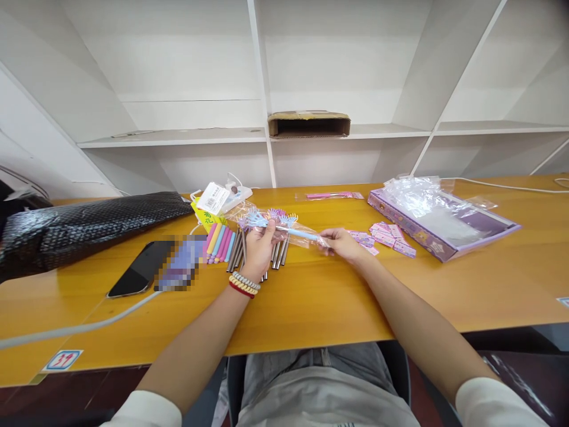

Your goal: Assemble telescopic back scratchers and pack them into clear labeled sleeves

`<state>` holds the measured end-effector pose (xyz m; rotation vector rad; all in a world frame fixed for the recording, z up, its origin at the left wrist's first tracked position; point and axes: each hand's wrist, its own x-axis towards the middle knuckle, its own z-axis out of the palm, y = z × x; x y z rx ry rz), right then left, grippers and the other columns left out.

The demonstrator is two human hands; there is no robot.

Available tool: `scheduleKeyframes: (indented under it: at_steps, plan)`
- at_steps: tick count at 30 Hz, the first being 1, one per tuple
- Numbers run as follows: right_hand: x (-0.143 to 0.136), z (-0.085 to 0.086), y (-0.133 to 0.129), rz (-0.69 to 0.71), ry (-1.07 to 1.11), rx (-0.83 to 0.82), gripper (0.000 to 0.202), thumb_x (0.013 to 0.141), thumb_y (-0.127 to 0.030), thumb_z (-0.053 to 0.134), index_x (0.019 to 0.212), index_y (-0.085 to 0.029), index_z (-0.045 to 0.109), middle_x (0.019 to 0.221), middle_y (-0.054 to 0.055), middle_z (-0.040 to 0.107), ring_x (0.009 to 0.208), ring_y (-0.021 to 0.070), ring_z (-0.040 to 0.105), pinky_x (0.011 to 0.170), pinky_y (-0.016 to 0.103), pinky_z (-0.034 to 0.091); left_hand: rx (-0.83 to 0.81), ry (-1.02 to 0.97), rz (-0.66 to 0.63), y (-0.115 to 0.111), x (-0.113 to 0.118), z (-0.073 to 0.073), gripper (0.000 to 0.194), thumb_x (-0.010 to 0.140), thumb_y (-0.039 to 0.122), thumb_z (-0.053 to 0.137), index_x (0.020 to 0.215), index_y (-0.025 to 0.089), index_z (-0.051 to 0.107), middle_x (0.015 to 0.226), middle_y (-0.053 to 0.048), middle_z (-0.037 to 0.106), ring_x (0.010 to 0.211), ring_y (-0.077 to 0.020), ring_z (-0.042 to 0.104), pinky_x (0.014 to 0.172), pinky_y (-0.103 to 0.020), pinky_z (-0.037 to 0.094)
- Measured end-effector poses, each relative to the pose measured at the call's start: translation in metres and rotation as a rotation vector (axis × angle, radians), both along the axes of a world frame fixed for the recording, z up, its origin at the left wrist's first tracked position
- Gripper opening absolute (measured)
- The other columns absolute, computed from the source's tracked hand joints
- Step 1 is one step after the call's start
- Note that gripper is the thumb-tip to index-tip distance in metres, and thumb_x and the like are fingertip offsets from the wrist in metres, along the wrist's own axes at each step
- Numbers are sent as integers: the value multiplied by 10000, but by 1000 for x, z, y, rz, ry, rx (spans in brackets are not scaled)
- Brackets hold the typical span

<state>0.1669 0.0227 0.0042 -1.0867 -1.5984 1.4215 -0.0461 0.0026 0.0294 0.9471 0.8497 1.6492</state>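
Observation:
A blue stick with a hand-shaped head lies inside a clear plastic sleeve, held level above the table. My left hand grips it near its head, and my right hand pinches the sleeve's other end. Under and beside my left hand are several metal rods with pink, purple and blue hand-shaped heads. Left of them lie several pink, yellow and blue handles. Small pink and purple printed cards are spread to the right of my right hand.
A purple box piled with clear sleeves sits at the right. A packaged pink stick lies at the back. At the left are a black phone, a white cable and a black bubble-wrapped bundle. Shelving stands behind.

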Motion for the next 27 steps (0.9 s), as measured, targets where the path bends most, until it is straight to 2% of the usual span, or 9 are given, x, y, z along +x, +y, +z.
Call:
scheduleKeyframes:
  at_steps: [2,5,9,12,15,19,22,27]
  plan:
    - [11,-2,6,55,-29,0,333,683,-401,635,851,-115,606,642,16,587,488,74,499,441,180,327,-14,4,-5,0,1,-1,349,640,406,723,814,121,620,723,-33,660,667,-139,627,654,-278,525]
    - [18,-4,8,120,-64,7,299,682,-369,642,831,-113,606,684,30,605,523,72,497,450,177,306,-39,12,-40,0,2,-5,367,642,403,723,846,116,621,770,-46,670,721,-161,640,678,-301,531]
    - [9,-2,1,194,-5,11,293,666,-367,667,787,-113,586,629,-3,556,488,52,428,446,177,283,-37,36,-141,2,3,-13,364,673,395,704,889,115,616,795,-54,670,750,-173,646,694,-310,523]
    - [1,1,-5,318,8,-19,309,691,-403,650,767,-113,572,560,-32,485,448,42,371,432,180,264,-24,60,-205,2,2,-14,359,699,407,681,875,101,616,800,-76,673,768,-191,649,707,-328,519]
    - [5,3,-4,397,-17,-40,306,702,-400,646,772,-113,568,569,-32,478,452,43,370,431,178,261,-5,46,-167,2,1,-11,343,695,410,682,825,101,609,781,-77,670,751,-190,651,716,-333,517]
    - [25,3,6,436,-97,-28,311,696,-396,660,767,-104,579,624,-1,529,487,57,421,459,185,306,10,10,-89,2,0,-5,329,674,398,698,836,132,590,776,-38,655,727,-163,647,688,-301,518]
    - [35,1,11,407,-162,-22,319,701,-406,647,793,-104,604,623,4,536,492,63,427,472,194,321,16,57,-49,2,0,-6,328,672,382,700,881,155,590,743,-3,630,688,-131,627,644,-263,517]
    - [34,-1,13,245,-343,75,309,719,-419,604,798,-121,617,601,8,554,515,84,462,492,202,333,99,99,-29,4,-3,-9,310,678,355,697,910,173,601,813,0,618,744,-121,610,679,-272,531]
